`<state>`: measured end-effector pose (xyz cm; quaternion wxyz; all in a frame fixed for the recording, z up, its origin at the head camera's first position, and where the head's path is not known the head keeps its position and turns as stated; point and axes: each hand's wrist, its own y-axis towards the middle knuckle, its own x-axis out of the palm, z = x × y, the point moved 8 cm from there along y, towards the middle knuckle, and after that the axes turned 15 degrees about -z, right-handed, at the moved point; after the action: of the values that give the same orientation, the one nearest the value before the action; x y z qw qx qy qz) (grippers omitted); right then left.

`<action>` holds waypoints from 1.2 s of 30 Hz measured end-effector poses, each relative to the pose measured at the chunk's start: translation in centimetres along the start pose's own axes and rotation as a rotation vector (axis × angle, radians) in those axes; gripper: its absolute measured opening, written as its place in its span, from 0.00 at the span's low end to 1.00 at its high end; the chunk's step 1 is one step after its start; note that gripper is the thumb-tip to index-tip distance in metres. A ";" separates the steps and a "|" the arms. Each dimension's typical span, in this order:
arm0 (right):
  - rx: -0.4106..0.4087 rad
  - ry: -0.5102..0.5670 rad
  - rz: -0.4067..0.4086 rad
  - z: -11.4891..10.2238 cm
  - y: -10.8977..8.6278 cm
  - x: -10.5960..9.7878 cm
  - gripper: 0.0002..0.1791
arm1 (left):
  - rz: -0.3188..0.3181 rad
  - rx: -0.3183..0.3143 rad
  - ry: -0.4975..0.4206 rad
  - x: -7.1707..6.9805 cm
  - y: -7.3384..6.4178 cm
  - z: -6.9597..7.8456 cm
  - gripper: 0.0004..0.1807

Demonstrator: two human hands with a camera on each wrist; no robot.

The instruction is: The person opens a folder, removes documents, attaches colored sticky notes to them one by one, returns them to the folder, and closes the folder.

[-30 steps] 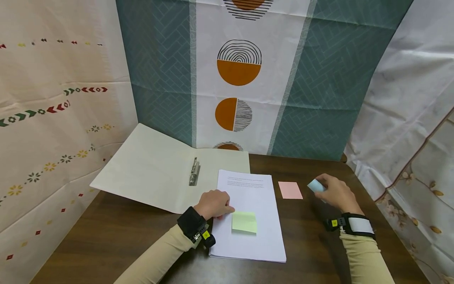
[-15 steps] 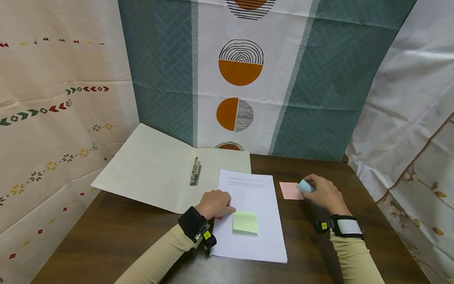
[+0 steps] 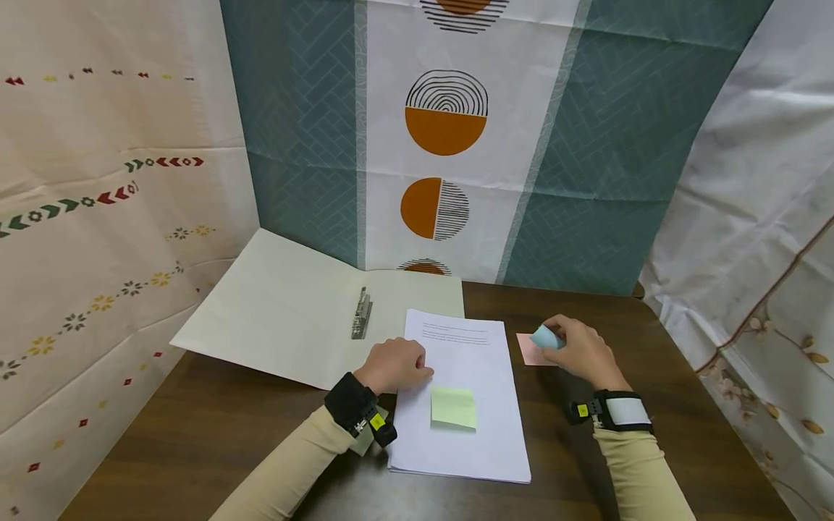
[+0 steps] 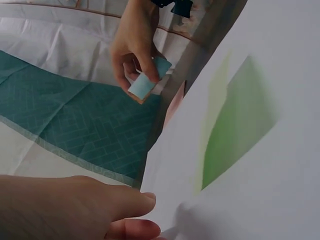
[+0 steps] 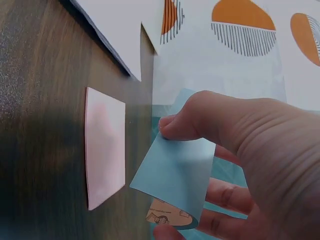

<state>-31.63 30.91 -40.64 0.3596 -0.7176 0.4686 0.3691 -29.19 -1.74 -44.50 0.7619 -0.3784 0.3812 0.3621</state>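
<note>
Right of centre in the head view, the blue note pad [image 3: 544, 337] is off the table, overlapping the pink note [image 3: 529, 354] in line of sight; right wrist view shows a gap between them. Right hand [image 3: 582, 351] grasps the pad, thumb laid across its blue face, fingers behind. Pad bowed, tan printed underside showing at its lower end.

Mid-frame, left hand [image 3: 394, 365] rests at the left edge of the paper stack [image 3: 469, 456]. Fingers bent; cannot tell whether they pinch any sheets. Green note [image 3: 453, 409] lies on the top sheet, its lower edge apparently lifted.

Judgement: step in hand is handling the blue pad. Ease thumb pressure so it flattens; a tight bow may crease the notes. Carry it clear of the pink note to avoid nudging it. Left hand should bear lightly on the stack, enough to stop sheets sliding, without brushing the green note's loose edge.
</note>
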 end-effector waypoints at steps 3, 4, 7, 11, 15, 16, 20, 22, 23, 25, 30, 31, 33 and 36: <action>-0.009 -0.004 0.001 -0.5 0.3 0.2 0.28 | 0.035 0.010 -0.006 -0.6 -0.1 0.0 0.19; -0.014 -0.004 0.001 -0.8 0.3 0.2 0.28 | 0.049 0.014 -0.012 -0.8 -0.2 0.0 0.18; -0.023 -0.001 0.001 -1.7 0.6 0.4 0.28 | 0.090 0.032 -0.043 -1.4 -0.3 0.1 0.16; -0.027 0.008 0.003 -3.3 0.7 0.7 0.29 | 0.122 0.054 -0.076 -2.0 -0.2 0.2 0.12; -0.048 0.040 -0.001 -5.0 0.8 1.0 0.29 | 0.139 0.071 -0.093 -2.3 -0.3 0.3 0.11; -0.055 0.050 -0.001 -5.3 0.8 1.1 0.29 | 0.141 0.074 -0.095 -2.4 -0.3 0.3 0.11; -0.079 0.053 0.027 -6.4 1.0 1.3 0.28 | 0.160 0.097 -0.106 -2.7 -0.4 0.4 0.10; -0.084 0.040 0.045 -6.9 1.1 1.5 0.28 | 0.171 0.109 -0.108 -2.9 -0.5 0.5 0.10; -0.086 0.034 0.052 -7.1 1.2 1.6 0.27 | 0.177 0.117 -0.107 -3.0 -0.5 0.5 0.10; -0.097 0.035 0.054 -7.7 1.3 1.9 0.27 | 0.184 0.134 -0.107 -3.1 -0.6 0.7 0.10; -0.126 0.044 0.053 -8.9 1.6 2.8 0.27 | 0.207 0.183 -0.122 -3.5 -0.7 1.1 0.10; -0.129 0.045 0.057 -9.1 1.6 2.9 0.27 | 0.213 0.190 -0.128 -3.6 -0.7 1.1 0.10; -0.133 0.037 0.069 -9.4 1.6 3.0 0.26 | 0.223 0.197 -0.141 -3.7 -0.7 1.0 0.10; -0.155 0.032 0.083 -10.2 1.7 3.3 0.27 | 0.237 0.209 -0.162 -4.0 -0.8 1.0 0.10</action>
<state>-30.27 20.28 -39.05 0.2800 -0.7288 0.4738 0.4073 -30.01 -2.30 -40.43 0.7772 -0.2192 0.3959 0.4372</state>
